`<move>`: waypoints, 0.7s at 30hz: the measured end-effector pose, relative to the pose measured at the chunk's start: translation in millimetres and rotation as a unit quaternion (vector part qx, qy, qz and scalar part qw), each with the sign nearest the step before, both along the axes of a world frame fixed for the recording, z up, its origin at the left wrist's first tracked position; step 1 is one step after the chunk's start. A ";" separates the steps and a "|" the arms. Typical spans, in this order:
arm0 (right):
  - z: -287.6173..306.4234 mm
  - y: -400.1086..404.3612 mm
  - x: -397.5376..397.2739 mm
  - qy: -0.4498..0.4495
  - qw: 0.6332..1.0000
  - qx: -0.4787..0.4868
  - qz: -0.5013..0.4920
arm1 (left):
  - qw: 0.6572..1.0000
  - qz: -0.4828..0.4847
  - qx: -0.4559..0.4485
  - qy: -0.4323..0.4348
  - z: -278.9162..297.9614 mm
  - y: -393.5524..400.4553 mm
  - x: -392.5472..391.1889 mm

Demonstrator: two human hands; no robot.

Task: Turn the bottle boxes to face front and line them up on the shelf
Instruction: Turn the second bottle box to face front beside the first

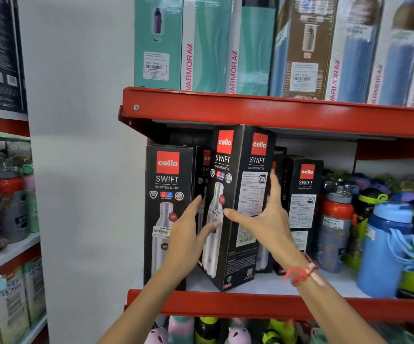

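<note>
Several black "cello SWIFT" bottle boxes stand on the red shelf [263,309]. The left box [167,194] faces front. The middle box [235,184] stands turned, one corner toward me, showing its front and its label side, and leans slightly left. My left hand [188,234] lies on its left face with fingers spread. My right hand [268,219] wraps the label side, thumb across the front corner. Another box [302,194] farther right shows its label side. More boxes behind are partly hidden.
The upper red shelf edge [275,115] sits just above the middle box's top. Loose bottles, one red-capped [337,219] and one blue [387,244], crowd the shelf's right side. A white wall [81,170] is left of the shelf. Tall boxes [208,45] fill the shelf above.
</note>
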State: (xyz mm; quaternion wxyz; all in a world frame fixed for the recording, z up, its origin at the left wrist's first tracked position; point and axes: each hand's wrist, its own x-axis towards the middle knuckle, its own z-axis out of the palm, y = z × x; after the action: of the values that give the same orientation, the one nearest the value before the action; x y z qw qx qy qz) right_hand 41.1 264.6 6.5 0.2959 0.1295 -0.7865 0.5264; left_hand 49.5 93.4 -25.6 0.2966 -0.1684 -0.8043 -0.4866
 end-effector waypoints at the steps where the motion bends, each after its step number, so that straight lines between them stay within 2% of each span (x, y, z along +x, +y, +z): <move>1: 0.6 4.6 2.0 -0.006 1.000 -0.005 0.021 | 0.999 -0.021 0.007 -0.027 2.8 0.8 0.8; 4: 0.4 17.1 2.4 -0.029 0.996 -0.024 0.079 | 0.988 -0.109 0.044 -0.099 10.3 1.8 3.5; 6: 0.9 24.2 0.7 -0.055 0.991 -0.032 0.120 | 0.986 -0.124 0.042 -0.106 8.7 0.5 -0.9; 12: 9.1 30.7 -10.2 -0.090 0.968 -0.008 0.233 | 0.997 -0.029 0.049 -0.056 4.5 12.2 1.7; 16: 15.1 22.7 -19.6 -0.089 0.966 0.008 0.242 | 0.997 0.044 0.058 -0.031 -4.7 25.0 0.6; 21: 9.7 10.0 -28.0 -0.058 0.969 0.038 0.238 | 0.993 0.100 0.043 -0.044 -10.8 28.8 -9.8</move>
State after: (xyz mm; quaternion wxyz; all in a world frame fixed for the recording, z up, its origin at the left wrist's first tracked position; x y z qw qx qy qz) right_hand 13.1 274.6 16.2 0.1110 0.2934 -0.7684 0.5578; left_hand 39.8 122.2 -36.4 0.3151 -0.0524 -0.8076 -0.4957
